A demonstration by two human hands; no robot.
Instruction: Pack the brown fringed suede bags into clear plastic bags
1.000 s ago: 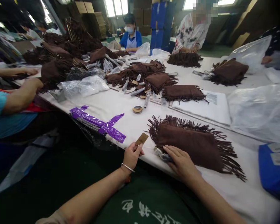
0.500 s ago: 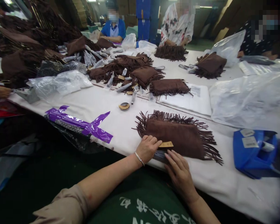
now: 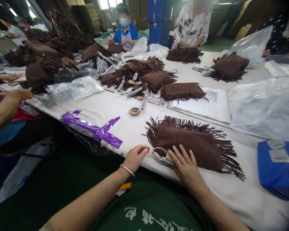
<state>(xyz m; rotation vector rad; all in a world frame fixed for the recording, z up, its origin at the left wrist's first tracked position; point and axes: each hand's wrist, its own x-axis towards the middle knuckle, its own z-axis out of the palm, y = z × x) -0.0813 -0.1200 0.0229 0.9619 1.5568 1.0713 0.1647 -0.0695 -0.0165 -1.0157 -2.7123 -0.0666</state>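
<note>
A long white cloth-covered worktop (image 3: 115, 112) fills the hall; bright windows (image 3: 108, 4) at eleven o'clock, stacked brown cardboard cartons (image 3: 91, 19) beneath.

Packing workshop, many people at work along one long bench

The white-covered bench (image 3: 125, 125) carries the same fringed brown cloths (image 3: 190, 144) many times over: single ones near its front edge, a spread at its middle, and heaped piles (image 3: 45, 61) at its far left. Clear plastic bags (image 3: 265, 109) lie on its right side. Co-workers (image 3: 126, 32) are at its far side. Beyond the bench, stacked cardboard (image 3: 91, 19) and blue boxes (image 3: 156, 19) stand below high windows.
</note>
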